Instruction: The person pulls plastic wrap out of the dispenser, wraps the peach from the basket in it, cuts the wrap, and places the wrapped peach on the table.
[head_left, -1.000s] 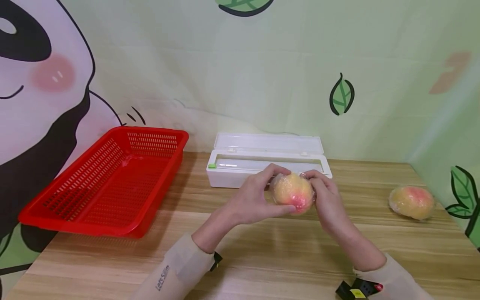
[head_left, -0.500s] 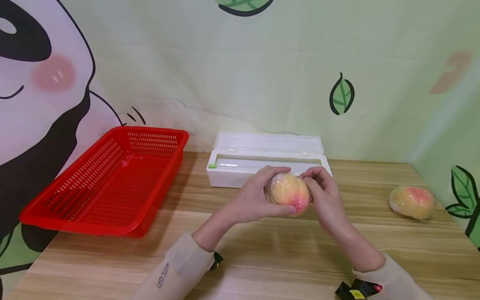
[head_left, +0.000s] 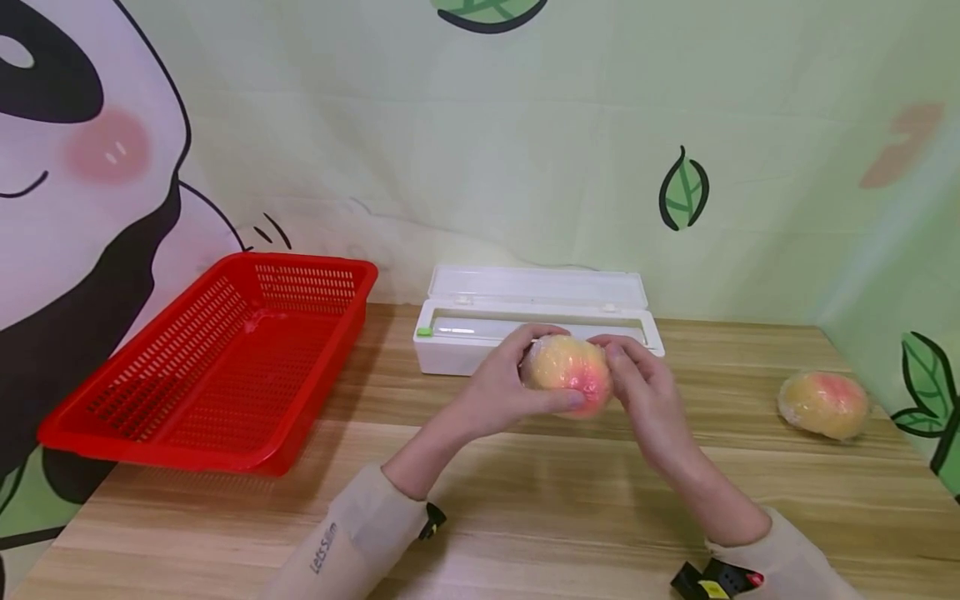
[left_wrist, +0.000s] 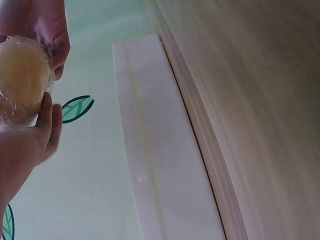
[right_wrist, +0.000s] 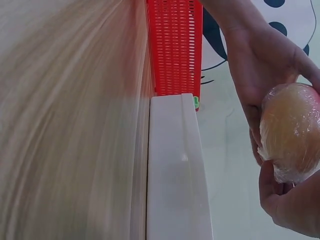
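Observation:
A yellow and pink peach (head_left: pixel 570 371) wrapped in clear cling film is held above the table, in front of the white dispenser. My left hand (head_left: pixel 491 387) grips it from the left, thumb across the front and fingers behind. On its right side, my right hand (head_left: pixel 651 392) pinches the edge of the film with thumb and fingers. In the right wrist view, wrinkled cling film (right_wrist: pixel 282 172) gathers under the right fingertips. The left wrist view shows the peach (left_wrist: pixel 22 75) between both hands, partly cut off by the frame edge.
A white cling film dispenser (head_left: pixel 453 358) stands behind the hands with its lid raised. To the left is a red perforated basket (head_left: pixel 288 450). Another film-wrapped peach (head_left: pixel 823 404) lies on the wooden table (head_left: pixel 570 517) at the right. A printed cloth backdrop (head_left: pixel 525 183) borders the table.
The peach has moved slightly left and up in my left hand, turning so more pink faces forward. My right fingers have shifted along its right side, working at the film.

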